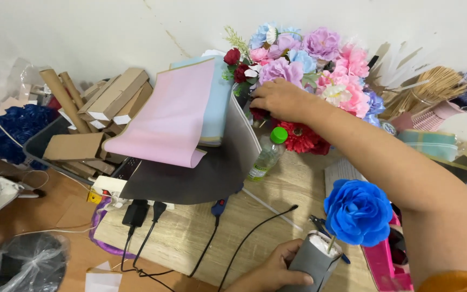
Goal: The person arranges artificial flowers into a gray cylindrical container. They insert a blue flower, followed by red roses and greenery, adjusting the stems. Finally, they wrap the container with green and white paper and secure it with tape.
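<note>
My left hand (pixel 277 267) is wrapped around a small grey pot (pixel 314 260) at the bottom of the head view. A blue artificial rose (pixel 358 212) stands in the pot on a thin stem. My right hand (pixel 281 99) reaches far forward with its arm across the table. Its fingers are bent down into a bunch of artificial flowers (pixel 320 65) in pink, purple, blue and red against the wall. Whether the fingers grip a stem there is hidden by the hand itself.
Pink and blue paper sheets (pixel 174 116) drape over a dark grey sheet. A plastic bottle with a green cap (pixel 268 154) stands below the flowers. Cardboard boxes (pixel 109 103), a power strip with black cables (pixel 136 211), pliers (pixel 320 223), and a pink box (pixel 387 262) lie around the wooden table (pixel 255 200).
</note>
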